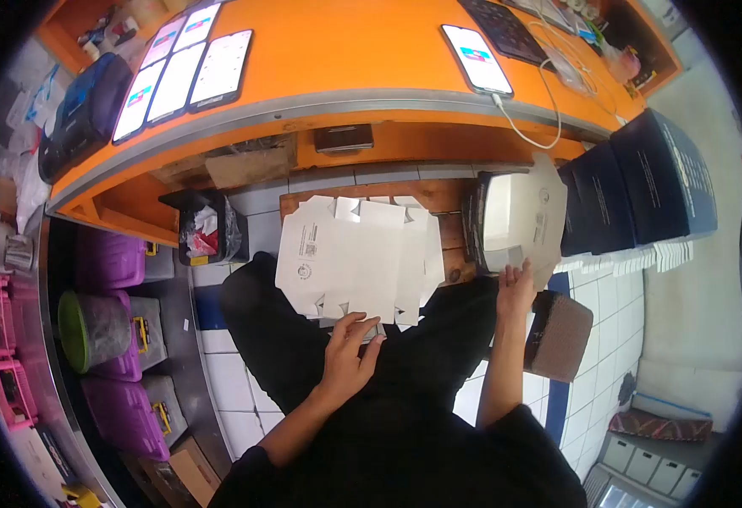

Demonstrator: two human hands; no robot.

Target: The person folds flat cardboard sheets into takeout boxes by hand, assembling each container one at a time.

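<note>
Flat white die-cut cardboard sheets lie stacked on a low wooden table, with small print and a round logo on the left part. At their bottom edge is my left hand, its fingers apart and touching the edge near the small flaps. My right hand holds the lower edge of a partly folded white cardboard piece at the right, its fingertips on the card. Dark-sided pieces stand just left of that card.
Dark blue boxes are stacked at the right. Phones and a cabled phone lie on the orange desk. A black bin stands at the left, a brown stool at the lower right.
</note>
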